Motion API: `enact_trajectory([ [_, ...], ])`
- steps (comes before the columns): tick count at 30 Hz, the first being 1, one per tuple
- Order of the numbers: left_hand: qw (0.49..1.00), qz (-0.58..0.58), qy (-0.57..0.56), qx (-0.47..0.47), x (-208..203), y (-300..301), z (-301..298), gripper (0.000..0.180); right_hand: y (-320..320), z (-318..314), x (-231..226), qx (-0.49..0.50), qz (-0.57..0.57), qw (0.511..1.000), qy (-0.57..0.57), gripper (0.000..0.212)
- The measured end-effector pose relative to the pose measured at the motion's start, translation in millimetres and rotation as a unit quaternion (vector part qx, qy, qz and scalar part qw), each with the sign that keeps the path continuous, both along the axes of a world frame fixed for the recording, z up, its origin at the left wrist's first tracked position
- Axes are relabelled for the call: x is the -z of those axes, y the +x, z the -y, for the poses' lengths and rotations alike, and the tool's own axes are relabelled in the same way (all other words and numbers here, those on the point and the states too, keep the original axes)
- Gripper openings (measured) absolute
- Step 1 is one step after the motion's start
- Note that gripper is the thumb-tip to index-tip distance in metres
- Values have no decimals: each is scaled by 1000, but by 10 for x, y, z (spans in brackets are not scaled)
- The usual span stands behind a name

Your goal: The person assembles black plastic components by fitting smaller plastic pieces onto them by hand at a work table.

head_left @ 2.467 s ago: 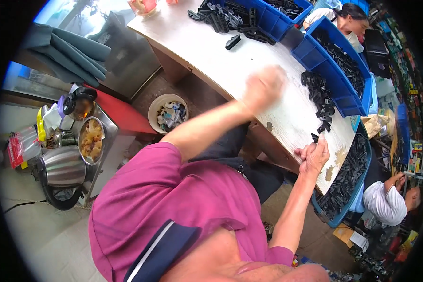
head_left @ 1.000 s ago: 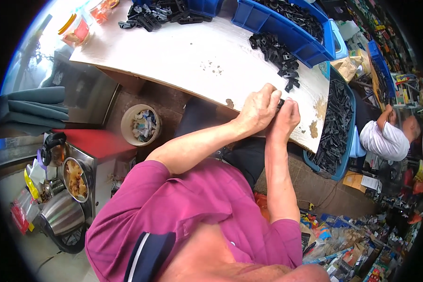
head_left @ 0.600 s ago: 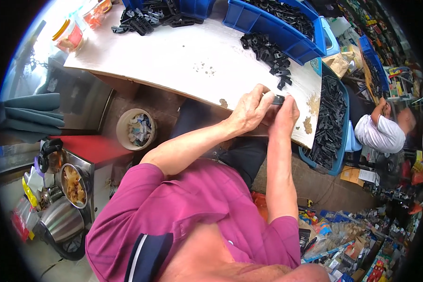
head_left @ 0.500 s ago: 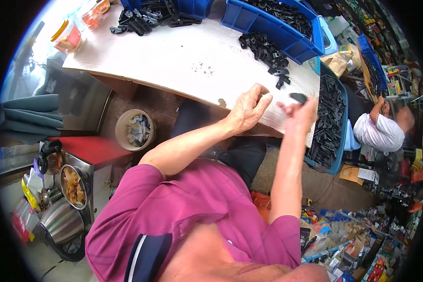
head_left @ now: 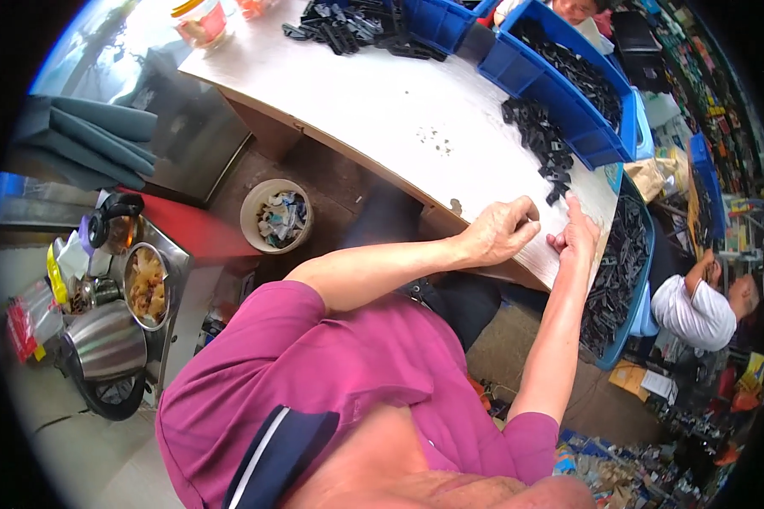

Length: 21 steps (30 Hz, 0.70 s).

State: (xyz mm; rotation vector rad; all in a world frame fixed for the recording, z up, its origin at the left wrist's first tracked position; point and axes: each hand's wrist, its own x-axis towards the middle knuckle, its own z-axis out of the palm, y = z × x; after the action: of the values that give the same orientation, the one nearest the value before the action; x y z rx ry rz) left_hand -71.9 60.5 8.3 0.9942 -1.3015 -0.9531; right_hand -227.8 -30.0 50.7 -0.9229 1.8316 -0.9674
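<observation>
My left hand [head_left: 499, 232] is over the near edge of the white tabletop [head_left: 356, 102], its fingers curled in toward the thumb. Anything held in that curl is hidden. Just to its right, my right hand [head_left: 575, 233] stretches its index finger toward the near end of a row of small black plastic parts [head_left: 536, 136]. Its other fingers are bent, and no part shows in it. Those parts lie loose along the front of a blue bin [head_left: 518, 79], which is filled with more of the same kind.
A blue-green tub [head_left: 645, 284] heaped with black parts stands right of the table. Longer black parts [head_left: 339, 30] lie at the far left by another blue bin [head_left: 437, 25]. Below the table's edge is a waste bucket [head_left: 250, 216]. A person in white [head_left: 696, 310] sits at right.
The black part that was in my right hand is out of it, and its index finger now points at the row. My left hand stays curled. The view has shifted, showing another person behind the bins.
</observation>
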Motion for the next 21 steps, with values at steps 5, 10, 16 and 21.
enact_trajectory([
  [5,999,14,-29,2,33,19,22,16,210,128,73,-62,-177,982,-29,45],
  [10,993,87,-54,-51,12,135,123,21,140,177,166,-82,-219,972,-31,39],
  [16,955,260,-83,-117,63,208,394,24,180,-79,304,-129,98,983,-89,26],
  [21,955,272,-70,-100,113,258,419,17,529,-302,358,-133,164,966,-150,20],
])
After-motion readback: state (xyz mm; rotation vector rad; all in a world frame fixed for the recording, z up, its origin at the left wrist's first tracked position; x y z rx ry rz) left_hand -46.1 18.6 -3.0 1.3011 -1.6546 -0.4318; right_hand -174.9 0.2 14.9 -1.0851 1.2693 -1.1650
